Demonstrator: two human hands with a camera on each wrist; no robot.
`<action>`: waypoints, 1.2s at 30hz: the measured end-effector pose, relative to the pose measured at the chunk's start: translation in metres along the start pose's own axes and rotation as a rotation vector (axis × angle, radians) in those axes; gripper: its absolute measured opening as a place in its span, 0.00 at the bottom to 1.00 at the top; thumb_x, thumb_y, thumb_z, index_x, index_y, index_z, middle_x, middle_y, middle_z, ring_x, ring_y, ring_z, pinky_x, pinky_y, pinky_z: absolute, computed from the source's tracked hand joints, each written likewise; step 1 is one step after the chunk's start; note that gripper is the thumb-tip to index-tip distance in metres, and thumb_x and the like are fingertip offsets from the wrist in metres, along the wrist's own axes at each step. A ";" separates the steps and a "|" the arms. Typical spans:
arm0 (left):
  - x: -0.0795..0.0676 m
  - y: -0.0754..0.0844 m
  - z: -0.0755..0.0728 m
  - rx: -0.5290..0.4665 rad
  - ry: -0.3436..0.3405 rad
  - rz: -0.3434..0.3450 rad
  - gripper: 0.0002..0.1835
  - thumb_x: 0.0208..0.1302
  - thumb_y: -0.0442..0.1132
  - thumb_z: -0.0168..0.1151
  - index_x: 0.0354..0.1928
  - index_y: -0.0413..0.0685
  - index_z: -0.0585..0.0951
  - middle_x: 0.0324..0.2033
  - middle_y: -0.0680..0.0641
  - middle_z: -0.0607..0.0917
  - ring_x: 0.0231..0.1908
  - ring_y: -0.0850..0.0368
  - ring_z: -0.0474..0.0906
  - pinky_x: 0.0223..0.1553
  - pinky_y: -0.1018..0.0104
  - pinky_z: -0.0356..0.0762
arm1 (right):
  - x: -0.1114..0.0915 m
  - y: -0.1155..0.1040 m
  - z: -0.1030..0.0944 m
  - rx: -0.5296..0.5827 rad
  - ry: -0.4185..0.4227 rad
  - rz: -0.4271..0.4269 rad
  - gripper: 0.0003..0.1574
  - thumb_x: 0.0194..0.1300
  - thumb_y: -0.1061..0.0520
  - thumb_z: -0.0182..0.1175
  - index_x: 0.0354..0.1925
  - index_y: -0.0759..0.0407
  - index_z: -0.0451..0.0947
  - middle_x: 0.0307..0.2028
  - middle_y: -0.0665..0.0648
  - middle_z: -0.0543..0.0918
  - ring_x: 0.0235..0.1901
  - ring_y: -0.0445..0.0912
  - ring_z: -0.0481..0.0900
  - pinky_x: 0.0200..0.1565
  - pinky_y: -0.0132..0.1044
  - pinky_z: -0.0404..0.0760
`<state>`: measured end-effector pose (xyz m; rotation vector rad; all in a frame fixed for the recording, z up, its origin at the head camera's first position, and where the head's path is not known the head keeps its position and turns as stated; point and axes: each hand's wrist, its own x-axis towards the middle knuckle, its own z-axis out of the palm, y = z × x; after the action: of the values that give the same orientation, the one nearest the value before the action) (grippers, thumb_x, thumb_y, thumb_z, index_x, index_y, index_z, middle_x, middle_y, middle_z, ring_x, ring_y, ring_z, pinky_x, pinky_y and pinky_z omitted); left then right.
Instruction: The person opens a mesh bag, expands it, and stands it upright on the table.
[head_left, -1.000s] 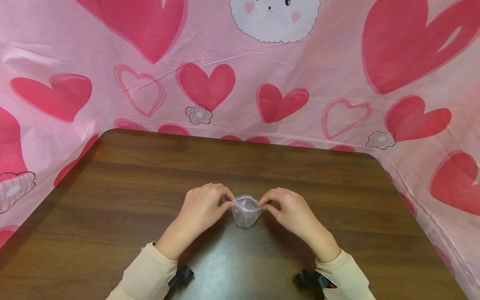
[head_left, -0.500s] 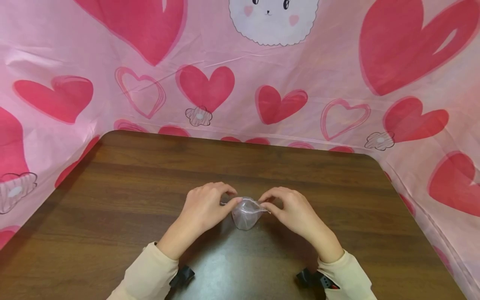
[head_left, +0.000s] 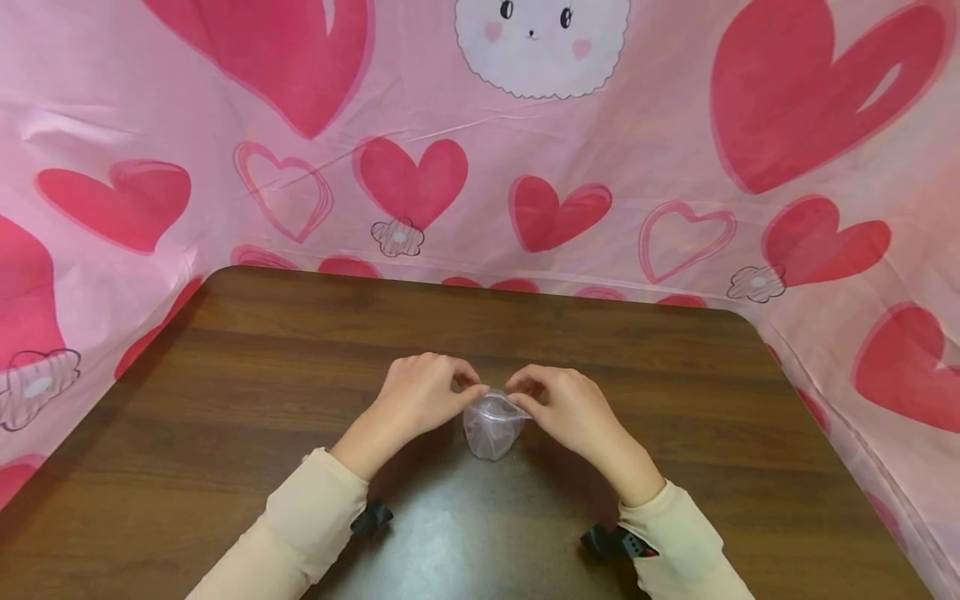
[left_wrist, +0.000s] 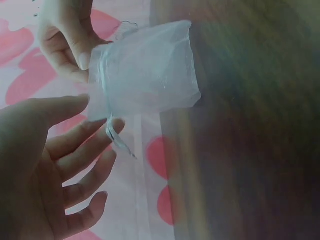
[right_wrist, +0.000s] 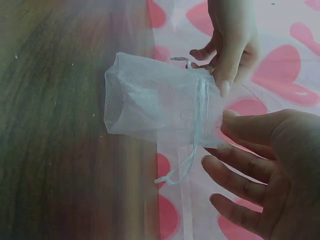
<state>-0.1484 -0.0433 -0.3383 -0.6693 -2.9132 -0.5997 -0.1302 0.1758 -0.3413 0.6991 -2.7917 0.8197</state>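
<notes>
A small sheer white drawstring pouch (head_left: 492,435) stands upright on the table, mouth upward. My left hand (head_left: 422,397) pinches the left side of its rim between thumb and fingertips. At the right side of the rim, my right hand (head_left: 567,407) pinches the thin fabric the same way. In the left wrist view a ribbon drawstring (left_wrist: 119,140) hangs from the pouch's neck beside the left fingers. The right wrist view shows the ribbon loop (right_wrist: 187,167) dangling near the right fingers. Nothing can be made out inside the see-through fabric.
The dark wooden table (head_left: 300,333) extends around both hands. A pink cloth (head_left: 480,108) printed with red hearts hangs behind and along the sides. Black wrist cameras (head_left: 372,518) sit under both beige sleeves (head_left: 318,508).
Both hands have moved inward along the rim, closer together. The left hand shifted right and slightly up, and its thumb now lies on the rim. The pouch stays in nearly the same place.
</notes>
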 end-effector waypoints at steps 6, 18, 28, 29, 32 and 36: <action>0.009 -0.001 -0.004 -0.013 -0.096 0.011 0.09 0.60 0.58 0.69 0.33 0.67 0.90 0.22 0.67 0.83 0.24 0.67 0.75 0.24 0.63 0.69 | 0.006 0.001 0.000 -0.019 -0.098 0.031 0.12 0.57 0.49 0.73 0.39 0.49 0.86 0.24 0.38 0.79 0.24 0.34 0.74 0.29 0.35 0.74; 0.011 0.003 -0.008 0.035 -0.222 0.040 0.04 0.59 0.53 0.70 0.28 0.68 0.88 0.20 0.66 0.81 0.22 0.65 0.75 0.27 0.60 0.71 | 0.012 -0.005 -0.001 -0.112 -0.234 0.110 0.06 0.56 0.48 0.74 0.31 0.45 0.88 0.21 0.37 0.80 0.21 0.34 0.73 0.26 0.36 0.72; 0.007 0.006 -0.010 0.079 -0.298 0.060 0.09 0.56 0.42 0.68 0.22 0.68 0.86 0.16 0.63 0.78 0.21 0.60 0.74 0.28 0.57 0.70 | 0.012 -0.010 -0.003 -0.224 -0.251 0.099 0.05 0.58 0.54 0.70 0.25 0.45 0.86 0.20 0.39 0.79 0.20 0.37 0.71 0.23 0.38 0.72; 0.007 0.007 -0.010 0.085 -0.296 0.058 0.08 0.55 0.42 0.69 0.23 0.67 0.87 0.18 0.63 0.79 0.22 0.60 0.74 0.29 0.57 0.70 | 0.012 -0.011 -0.004 -0.226 -0.256 0.103 0.06 0.58 0.54 0.70 0.25 0.45 0.86 0.20 0.40 0.78 0.19 0.38 0.71 0.23 0.37 0.72; 0.006 0.008 -0.013 0.082 -0.292 0.042 0.07 0.53 0.41 0.70 0.25 0.67 0.86 0.20 0.63 0.79 0.22 0.60 0.73 0.29 0.57 0.70 | 0.012 -0.012 -0.005 -0.219 -0.268 0.128 0.05 0.58 0.53 0.71 0.26 0.46 0.85 0.20 0.40 0.78 0.20 0.39 0.71 0.23 0.37 0.71; 0.005 0.009 -0.016 0.054 -0.293 0.027 0.06 0.52 0.40 0.71 0.26 0.65 0.86 0.20 0.63 0.79 0.22 0.61 0.73 0.30 0.57 0.69 | 0.012 -0.013 -0.007 -0.221 -0.261 0.160 0.05 0.57 0.52 0.72 0.26 0.45 0.85 0.20 0.40 0.78 0.20 0.39 0.71 0.24 0.38 0.71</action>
<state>-0.1484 -0.0398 -0.3196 -0.8541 -3.1673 -0.4516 -0.1342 0.1648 -0.3261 0.5886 -3.1414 0.4587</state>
